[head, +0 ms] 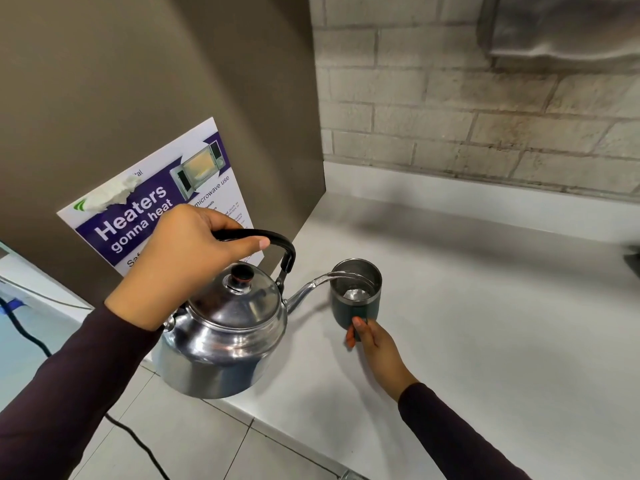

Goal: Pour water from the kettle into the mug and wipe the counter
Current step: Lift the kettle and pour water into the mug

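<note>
A shiny steel kettle (221, 337) with a black handle hangs tilted over the counter's front edge. My left hand (183, 261) is shut on its handle. A stream of water runs from its spout into a dark mug (356, 292) with a steel rim, which stands on the white counter (485, 323). Water shows inside the mug. My right hand (375, 348) grips the mug at its near side, low down. No cloth is in view.
A brown panel (156, 98) with a microwave safety poster (159, 209) stands left of the counter. A brick wall (485, 98) backs it. A dark object (633, 261) shows at the right edge. A black cable (138, 441) runs across the tiled floor below.
</note>
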`<state>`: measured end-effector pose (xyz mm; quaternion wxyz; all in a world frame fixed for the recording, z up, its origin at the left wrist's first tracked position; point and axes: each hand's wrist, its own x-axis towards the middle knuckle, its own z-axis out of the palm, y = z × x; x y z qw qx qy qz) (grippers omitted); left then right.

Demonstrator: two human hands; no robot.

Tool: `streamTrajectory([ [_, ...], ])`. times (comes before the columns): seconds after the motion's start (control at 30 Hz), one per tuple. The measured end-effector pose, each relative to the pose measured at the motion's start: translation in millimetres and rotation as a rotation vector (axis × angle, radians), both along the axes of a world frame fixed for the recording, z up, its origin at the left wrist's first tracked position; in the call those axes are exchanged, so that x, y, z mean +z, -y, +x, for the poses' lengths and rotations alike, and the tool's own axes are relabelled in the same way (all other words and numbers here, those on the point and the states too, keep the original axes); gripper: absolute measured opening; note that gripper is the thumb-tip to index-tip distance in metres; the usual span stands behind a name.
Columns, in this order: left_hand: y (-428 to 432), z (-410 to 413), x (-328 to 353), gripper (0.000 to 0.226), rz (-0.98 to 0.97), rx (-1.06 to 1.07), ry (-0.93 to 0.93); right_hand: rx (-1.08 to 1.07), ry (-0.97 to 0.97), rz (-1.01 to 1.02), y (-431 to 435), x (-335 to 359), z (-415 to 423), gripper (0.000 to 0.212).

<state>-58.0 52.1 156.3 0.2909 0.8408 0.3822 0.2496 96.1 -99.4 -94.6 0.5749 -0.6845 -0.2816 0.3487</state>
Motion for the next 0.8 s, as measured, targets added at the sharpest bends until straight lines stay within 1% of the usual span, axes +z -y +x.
streamTrajectory([
  [0.3, 1.8, 0.1, 1.8, 0.013, 0.012, -0.003, -0.034, 0.006, 0.015, -0.012, 0.1, 0.7, 0.1, 0.039],
  [0.57, -0.9, 1.7, 2.1, 0.020, 0.024, 0.012, -0.059, 0.006, 0.016, -0.011, 0.5, 1.8, -0.1, 0.039],
  [0.8, -0.4, -1.0, -1.3, 0.014, 0.001, 0.052, -0.030, 0.000, -0.001, 0.000, 0.6, 3.3, -1.1, 0.038],
])
